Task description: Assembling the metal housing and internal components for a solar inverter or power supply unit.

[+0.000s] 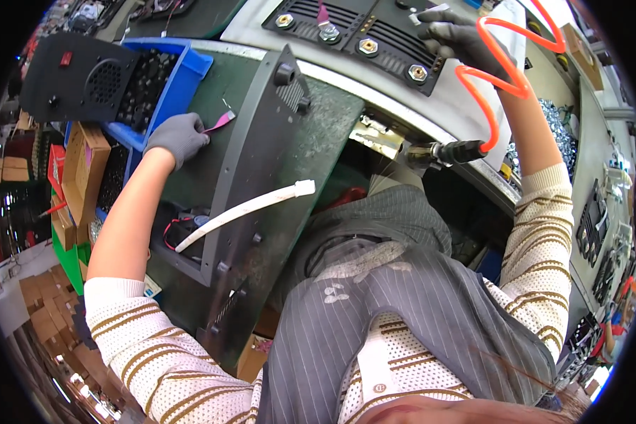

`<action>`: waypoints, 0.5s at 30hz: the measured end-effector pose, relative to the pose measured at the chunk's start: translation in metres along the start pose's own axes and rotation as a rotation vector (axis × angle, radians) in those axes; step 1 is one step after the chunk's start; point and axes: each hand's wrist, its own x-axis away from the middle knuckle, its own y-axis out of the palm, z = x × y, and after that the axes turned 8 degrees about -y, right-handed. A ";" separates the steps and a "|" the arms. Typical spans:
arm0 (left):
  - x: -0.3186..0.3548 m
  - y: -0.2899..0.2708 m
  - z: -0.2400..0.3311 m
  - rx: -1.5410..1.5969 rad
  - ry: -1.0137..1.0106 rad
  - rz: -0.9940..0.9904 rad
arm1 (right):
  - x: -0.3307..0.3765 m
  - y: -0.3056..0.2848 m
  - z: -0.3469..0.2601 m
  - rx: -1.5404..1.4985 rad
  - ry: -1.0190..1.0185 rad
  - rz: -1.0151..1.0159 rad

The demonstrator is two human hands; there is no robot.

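"What's closest to us?"

"The grey pinstriped apron [424, 304], below the bench edge."

"And at far left?"

"A blue bin [184, 78] of small black parts, probably placed there for easy reach. Beside it the gloved left hand [179, 139] has its fingers drawn in, seemingly pinching a pink strip [220, 122] by one end, perhaps so the other end is free. The strip is over the green worktop [325, 127], left of a dark metal frame [251, 134]."

"That white cable [247, 207]?"

"It lies across the frame, loose as far as I can see."

"Further right?"

"An air tool [459, 152] at the bench edge; its orange coiled hose [493, 124] presumably lets it stretch. Above, the gloved right hand [466, 42] bends its fingers beside the vented black panels [396, 42]. Whether it grips anything, I can't tell."
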 end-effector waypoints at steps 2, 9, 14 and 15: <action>-0.001 -0.014 -0.002 0.210 -0.002 0.037 | 0.016 -0.027 0.011 -0.128 0.033 -0.012; 0.038 -0.116 0.070 0.662 0.331 0.358 | 0.063 -0.043 0.035 0.105 -0.290 -0.070; 0.060 -0.149 0.169 0.393 0.448 0.302 | 0.067 -0.032 0.033 -0.143 0.068 0.054; 0.059 -0.146 0.185 0.250 0.509 0.417 | 0.069 -0.033 0.037 -0.134 0.075 0.059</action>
